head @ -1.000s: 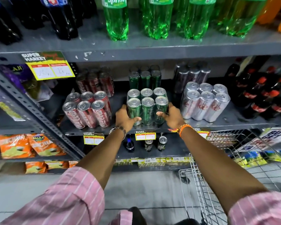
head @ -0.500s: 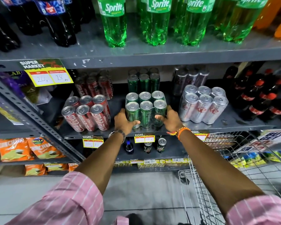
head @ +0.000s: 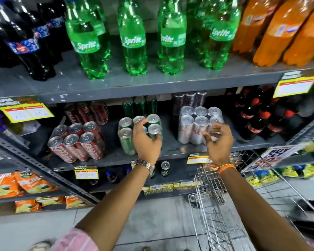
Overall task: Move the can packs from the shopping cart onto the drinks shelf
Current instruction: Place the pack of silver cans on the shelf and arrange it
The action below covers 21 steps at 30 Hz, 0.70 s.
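Note:
A green can pack [head: 125, 136] stands on the grey drinks shelf [head: 172, 150], between a red cola can pack [head: 76, 142] and a silver can pack [head: 188, 124]. My left hand [head: 146, 140] hovers just in front of the green pack with loosely spread fingers, hiding its right-hand cans. My right hand [head: 218, 140] is off the green pack, open, in front of the silver pack's lower right corner. Neither hand holds anything. The wire shopping cart [head: 214, 194] stands below my right arm; its inside is blurred.
Loose cans stand behind the packs at the shelf's back. Large Sprite, cola and orange bottles fill the shelf above. Small cola bottles [head: 257, 120] stand right of the silver pack. Snack bags [head: 16, 183] lie lower left. Price tags hang on the shelf edges.
Both hands have let go of the green can pack, which now rests on the shelf. My right hand has moved right, in front of the silver pack. The view has tilted upward.

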{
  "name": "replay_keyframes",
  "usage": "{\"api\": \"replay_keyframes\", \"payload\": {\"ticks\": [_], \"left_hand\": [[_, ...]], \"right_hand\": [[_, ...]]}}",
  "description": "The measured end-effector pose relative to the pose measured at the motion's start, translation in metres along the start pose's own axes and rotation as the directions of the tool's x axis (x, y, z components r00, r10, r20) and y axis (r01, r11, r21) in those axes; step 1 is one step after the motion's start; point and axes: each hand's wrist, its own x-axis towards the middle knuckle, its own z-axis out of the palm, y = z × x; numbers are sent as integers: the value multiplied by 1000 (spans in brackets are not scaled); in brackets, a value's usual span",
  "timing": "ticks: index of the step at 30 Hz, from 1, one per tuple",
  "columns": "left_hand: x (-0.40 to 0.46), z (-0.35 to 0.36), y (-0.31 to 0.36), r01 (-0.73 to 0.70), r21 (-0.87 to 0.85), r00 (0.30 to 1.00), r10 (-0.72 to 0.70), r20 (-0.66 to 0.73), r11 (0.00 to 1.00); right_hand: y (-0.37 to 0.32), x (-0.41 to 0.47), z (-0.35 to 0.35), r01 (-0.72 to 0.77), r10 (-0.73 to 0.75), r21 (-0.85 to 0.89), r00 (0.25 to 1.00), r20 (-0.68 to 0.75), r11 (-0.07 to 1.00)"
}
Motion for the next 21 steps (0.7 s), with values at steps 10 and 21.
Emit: {"api": "replay_keyframes", "payload": {"ticks": [10, 21], "left_hand": [[8, 120, -6, 83, 256, 827, -210, 521, 963], [1, 137, -8, 42, 246, 887, -149, 436, 968]], "right_hand": [[53, 45, -18, -260, 254, 10, 950, 179, 965], [54, 64, -23, -170, 187, -79, 924, 335, 982]]}}
